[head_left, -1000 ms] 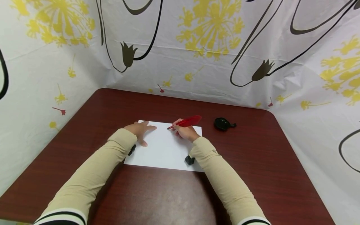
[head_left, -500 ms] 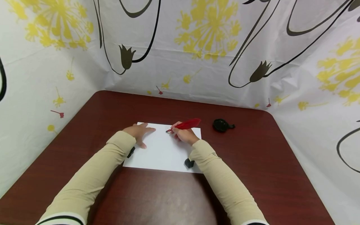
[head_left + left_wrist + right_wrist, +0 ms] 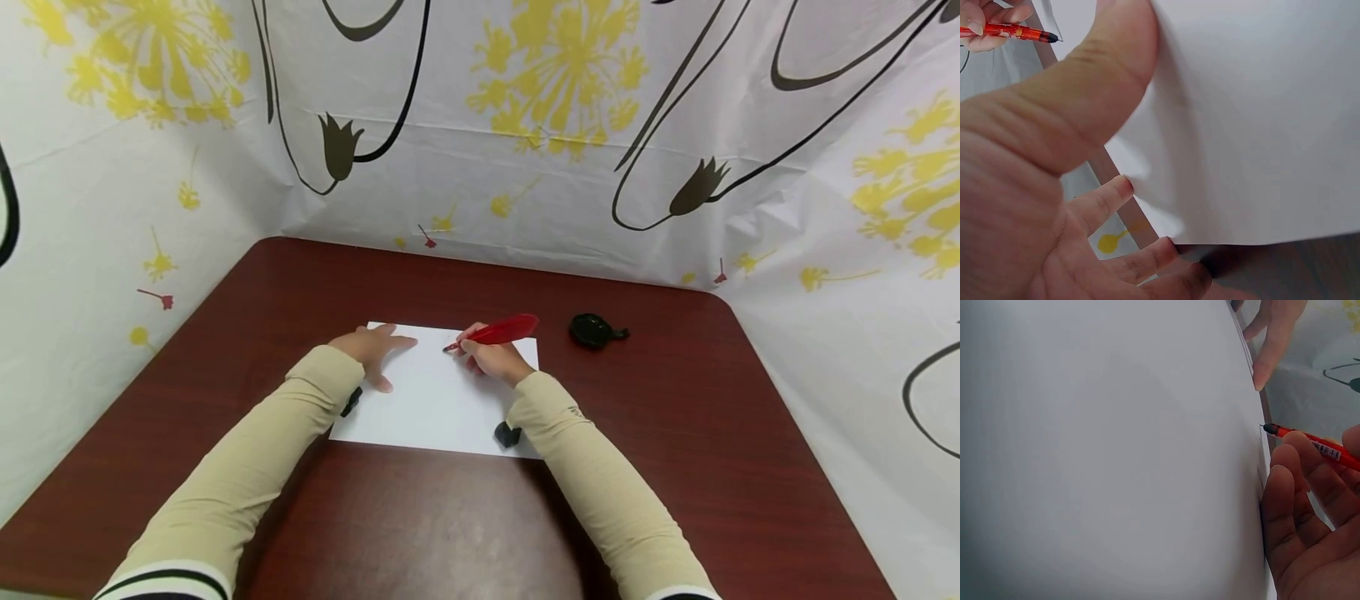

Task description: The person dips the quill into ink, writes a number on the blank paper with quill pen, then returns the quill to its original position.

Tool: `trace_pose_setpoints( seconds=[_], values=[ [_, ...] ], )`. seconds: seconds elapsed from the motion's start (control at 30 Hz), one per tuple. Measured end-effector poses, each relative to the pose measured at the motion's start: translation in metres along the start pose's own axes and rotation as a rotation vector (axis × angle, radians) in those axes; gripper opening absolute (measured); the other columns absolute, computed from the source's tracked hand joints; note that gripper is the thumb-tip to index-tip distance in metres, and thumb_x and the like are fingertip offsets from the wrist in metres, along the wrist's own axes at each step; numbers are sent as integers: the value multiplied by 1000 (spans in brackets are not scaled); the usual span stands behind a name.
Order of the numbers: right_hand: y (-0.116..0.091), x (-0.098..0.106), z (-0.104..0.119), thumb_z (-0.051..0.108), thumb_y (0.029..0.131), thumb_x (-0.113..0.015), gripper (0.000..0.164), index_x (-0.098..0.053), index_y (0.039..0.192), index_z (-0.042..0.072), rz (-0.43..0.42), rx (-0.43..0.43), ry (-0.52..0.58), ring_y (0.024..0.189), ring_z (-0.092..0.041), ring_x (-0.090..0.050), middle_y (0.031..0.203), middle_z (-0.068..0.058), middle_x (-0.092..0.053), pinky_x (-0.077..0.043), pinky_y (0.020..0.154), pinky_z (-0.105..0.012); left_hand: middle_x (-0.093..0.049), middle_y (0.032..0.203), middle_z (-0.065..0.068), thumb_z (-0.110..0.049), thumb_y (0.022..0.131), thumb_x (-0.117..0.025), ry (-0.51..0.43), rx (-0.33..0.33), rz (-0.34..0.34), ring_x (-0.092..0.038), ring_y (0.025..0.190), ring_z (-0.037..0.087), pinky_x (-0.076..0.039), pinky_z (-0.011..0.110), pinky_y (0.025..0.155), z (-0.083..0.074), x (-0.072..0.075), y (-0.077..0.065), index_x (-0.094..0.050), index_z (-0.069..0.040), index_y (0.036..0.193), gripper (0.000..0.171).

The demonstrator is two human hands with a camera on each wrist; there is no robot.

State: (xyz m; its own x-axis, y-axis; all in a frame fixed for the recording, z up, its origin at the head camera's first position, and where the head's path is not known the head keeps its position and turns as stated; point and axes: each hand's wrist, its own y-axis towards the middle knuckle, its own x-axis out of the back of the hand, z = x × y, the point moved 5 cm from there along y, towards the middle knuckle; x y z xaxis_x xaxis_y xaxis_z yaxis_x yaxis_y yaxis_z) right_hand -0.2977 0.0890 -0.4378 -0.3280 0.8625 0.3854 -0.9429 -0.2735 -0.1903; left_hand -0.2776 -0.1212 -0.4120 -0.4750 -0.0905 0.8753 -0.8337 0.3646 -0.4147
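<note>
A white sheet of paper (image 3: 427,408) lies on the dark red table. My right hand (image 3: 491,357) pinches a red pen (image 3: 502,330) with a feather-shaped top near the sheet's far edge. In the right wrist view, the pen (image 3: 1347,459) has a barcode label and a black tip right at the paper, where a thin dark line shows. My left hand (image 3: 371,350) rests with spread fingers on the sheet's far left corner. Seen from the left wrist, its thumb (image 3: 1104,69) lies over the paper and its other fingers reach the edge.
A small black round dish (image 3: 592,331) with a short handle stands on the table, right of the paper. Dark cameras show at both wrists. A white curtain (image 3: 450,167) with yellow and brown plant prints hangs behind the table and along its sides.
The right hand and the pen tip have shifted slightly toward me and to the left on the paper. The left hand stays in place.
</note>
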Motion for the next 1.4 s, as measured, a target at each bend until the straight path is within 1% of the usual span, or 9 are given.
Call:
trace_pose_setpoints(
  seconds=[0.3, 0.53, 0.73, 0.9, 1.1, 1.23, 1.4],
  values=[
    [-3, -1, 3, 18, 98, -56, 12, -63, 105, 11, 7, -1, 9, 68, -20, -59, 94, -7, -67, -50, 58, -29, -19, 157, 21, -31, 78, -82, -8, 2, 2, -20, 136, 56, -29, 69, 99, 0, 1, 1, -31, -23, 153, 91],
    [-3, -2, 1, 17, 97, -55, 12, -62, 103, 10, 9, 28, -12, 65, -18, -59, 92, -6, -68, -50, 57, -28, -19, 157, 21, -32, 78, -82, -1, -6, 0, -21, 136, 55, -30, 68, 99, 1, 0, 1, -32, -23, 153, 90],
    [-4, -3, 1, 17, 97, -55, 13, -62, 105, 10, 20, 28, -8, 67, -18, -60, 94, -7, -68, -50, 58, -28, -18, 157, 22, -32, 79, -82, 8, -17, 8, -21, 135, 56, -30, 68, 99, 2, 1, 3, -31, -22, 153, 91],
    [-6, -5, 0, 16, 97, -55, 13, -62, 105, 9, 27, 33, -5, 69, -19, -61, 94, -8, -67, -51, 59, -28, -19, 157, 23, -33, 79, -81, 21, -28, 1, -22, 135, 56, -30, 68, 99, 2, -1, 2, -31, -21, 153, 90],
    [-11, -11, -1, 15, 97, -55, 12, -62, 104, 8, 58, 23, 11, 71, -19, -63, 93, -7, -67, -52, 61, -29, -18, 158, 21, -34, 79, -81, 17, -11, 16, -21, 136, 55, -30, 69, 98, 4, -6, -1, -30, -23, 153, 91],
    [-14, -9, 2, 16, 97, -55, 13, -62, 105, 9, 50, 32, -2, 73, -19, -63, 94, -7, -67, -51, 61, -28, -18, 158, 19, -35, 78, -81, 10, 5, 6, -21, 137, 53, -31, 69, 98, 4, -4, 2, -31, -25, 153, 91],
    [-15, -7, 2, 17, 97, -55, 13, -62, 106, 9, 68, 21, 4, 74, -20, -63, 95, -7, -67, -52, 62, -29, -18, 158, 19, -35, 78, -81, 15, 5, 9, -21, 138, 52, -31, 68, 99, 5, -4, 6, -31, -26, 153, 91]
  ],
)
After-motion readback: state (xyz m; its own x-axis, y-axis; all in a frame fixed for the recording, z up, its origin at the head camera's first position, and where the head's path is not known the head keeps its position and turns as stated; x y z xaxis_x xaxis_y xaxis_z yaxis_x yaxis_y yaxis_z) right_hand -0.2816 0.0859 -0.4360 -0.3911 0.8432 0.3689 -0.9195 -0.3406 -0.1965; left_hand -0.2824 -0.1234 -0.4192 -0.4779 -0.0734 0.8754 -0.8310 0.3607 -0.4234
